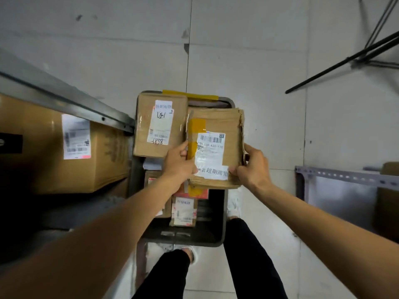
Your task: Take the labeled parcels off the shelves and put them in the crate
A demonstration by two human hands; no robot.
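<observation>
**While both hands grip it, the taped parcel is over the crate**

Where the left fingers (183,150) curl on the left edge of the taped parcel (216,124), we see them pinch it beside the yellow tape. The right fingers (248,148) wrap its right edge, thumb on the white label. So the left hand (179,162) and right hand (252,167) both hold this parcel, with bare forearms running back toward us. The parcel is over the far right part of the crate (225,212); we cannot tell if it touches anything beneath. Just left of it, at the crate's far left, lies a second parcel (160,128) with a handwritten label. Lower inside the crate a small parcel (183,212) shows. Left of the crate a big box (43,152) sits on a metal shelf (64,98). Right of the crate stands another shelf (345,175).
</observation>
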